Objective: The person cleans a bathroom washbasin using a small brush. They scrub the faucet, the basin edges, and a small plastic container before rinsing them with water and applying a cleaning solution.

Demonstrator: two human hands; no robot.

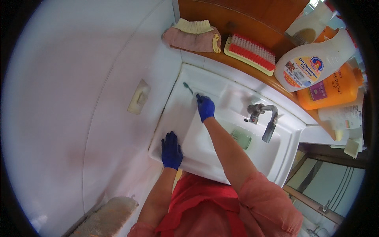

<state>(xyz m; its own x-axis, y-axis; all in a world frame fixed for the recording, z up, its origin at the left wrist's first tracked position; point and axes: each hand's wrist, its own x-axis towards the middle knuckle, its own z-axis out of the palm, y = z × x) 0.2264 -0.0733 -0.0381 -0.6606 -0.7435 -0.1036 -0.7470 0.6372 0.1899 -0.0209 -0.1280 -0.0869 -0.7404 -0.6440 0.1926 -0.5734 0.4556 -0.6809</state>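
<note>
My right hand (205, 108), in a blue glove, grips a dark-headed toothbrush (187, 87) over the back left corner of a white ceramic washbasin (192, 134). The brush head points to the basin's far left corner; whether its bristles touch the surface I cannot tell. Part of the handle is hidden by my fingers. My left hand (171, 151), also gloved in blue, rests flat on the basin's front left rim with nothing in it. Inside the bowl lies a pale green soap dish (242, 139), close to my right forearm.
A chrome faucet (263, 114) rises at the basin's right. Along the wooden shelf (251, 67) are a folded cloth (194, 37), a red-and-white scrub brush (250, 53), a white cleaner bottle (314, 65) and an orange bottle (334, 89). A wall soap holder (139, 97) juts out at left.
</note>
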